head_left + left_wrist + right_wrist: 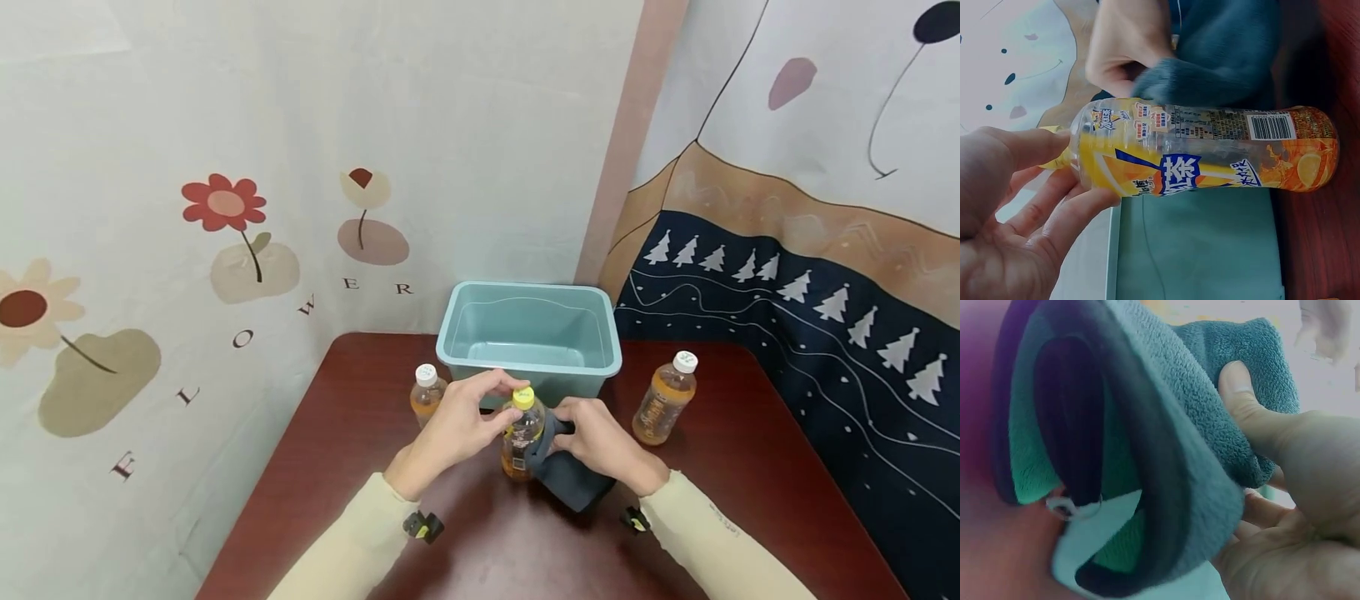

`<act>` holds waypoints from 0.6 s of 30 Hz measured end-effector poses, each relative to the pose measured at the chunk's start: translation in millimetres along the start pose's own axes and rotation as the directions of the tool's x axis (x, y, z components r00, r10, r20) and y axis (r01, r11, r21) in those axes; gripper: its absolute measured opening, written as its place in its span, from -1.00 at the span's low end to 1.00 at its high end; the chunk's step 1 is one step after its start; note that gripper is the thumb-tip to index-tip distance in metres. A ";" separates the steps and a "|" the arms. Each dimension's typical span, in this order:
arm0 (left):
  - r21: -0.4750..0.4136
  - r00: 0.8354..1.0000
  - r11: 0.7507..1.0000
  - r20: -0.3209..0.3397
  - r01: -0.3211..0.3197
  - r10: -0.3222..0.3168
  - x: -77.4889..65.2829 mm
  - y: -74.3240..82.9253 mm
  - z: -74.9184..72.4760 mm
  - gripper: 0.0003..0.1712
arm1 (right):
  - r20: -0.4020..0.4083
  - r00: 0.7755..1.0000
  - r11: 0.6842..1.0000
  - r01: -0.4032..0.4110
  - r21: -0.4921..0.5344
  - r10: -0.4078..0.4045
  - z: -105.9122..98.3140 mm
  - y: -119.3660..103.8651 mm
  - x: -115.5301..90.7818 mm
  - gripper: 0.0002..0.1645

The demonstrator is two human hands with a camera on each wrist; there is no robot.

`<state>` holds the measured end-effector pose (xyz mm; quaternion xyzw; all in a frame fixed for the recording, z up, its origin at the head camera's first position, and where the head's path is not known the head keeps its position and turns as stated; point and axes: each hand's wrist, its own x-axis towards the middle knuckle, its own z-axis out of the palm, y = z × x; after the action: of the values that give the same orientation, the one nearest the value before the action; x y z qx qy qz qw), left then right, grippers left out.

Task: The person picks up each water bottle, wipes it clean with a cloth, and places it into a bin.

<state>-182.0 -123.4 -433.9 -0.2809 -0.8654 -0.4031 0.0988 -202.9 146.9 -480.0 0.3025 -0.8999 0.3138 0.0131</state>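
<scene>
So the yellow-capped tea bottle (517, 442) was standing upright in front of the teal plastic tub (525, 319), on the dark red table (352, 442). The left hand (461, 421) had it clamped up top, thumb and fingers around the neck by the cap. The right hand (603, 440) was pinching a folded dark teal terry towel (573, 479), also in front of the tub, toward its right end. The towel overlapped the bottle's side, but I can't tell how hard it pressed. The 2 hands were close but apart. There were also 2 white-capped bottles: the left bottle (426, 398) just off the tub's front left corner, partly hidden, and the right bottle (662, 408) beyond its front right corner. Flower-print cloth (247, 108) hung behind the tub.
</scene>
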 end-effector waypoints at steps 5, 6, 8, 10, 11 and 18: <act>0.007 1.000 1.000 -0.001 -0.002 0.002 1.9 -2.9 -0.6 -0.60 | -0.032 0.999 1.000 -0.010 0.018 0.010 -19.3 -14.6 3.0 -0.58; 0.008 1.000 1.000 -0.001 -0.002 0.002 2.4 -3.5 -0.8 -0.60 | -0.040 0.999 1.000 -0.009 0.022 0.009 -22.2 -17.2 3.7 -0.55; 0.010 1.000 1.000 0.003 0.002 -0.002 3.2 -4.8 -0.9 -0.61 | -0.060 0.998 1.000 -0.005 0.021 0.006 -26.8 -22.1 4.5 -0.49; 0.004 1.000 1.000 0.008 0.001 -0.001 3.7 -5.8 -0.2 -0.62 | -0.087 0.996 1.000 0.000 0.030 0.002 -30.1 -26.7 4.5 -0.46; 0.000 1.000 1.000 0.013 -0.001 0.001 3.8 -5.9 0.1 -0.62 | -0.105 0.994 0.999 0.009 0.035 -0.005 -31.2 -28.6 4.6 -0.46; -0.007 1.000 1.000 0.014 -0.007 0.008 5.2 -5.1 2.3 -0.62 | -0.168 0.985 0.997 0.057 0.041 -0.050 -29.4 -34.6 4.7 -0.47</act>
<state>-189.1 -122.1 -436.6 -0.2874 -0.8635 -0.4038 0.0931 -192.6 139.7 -436.1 0.2996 -0.8797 0.3582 0.0898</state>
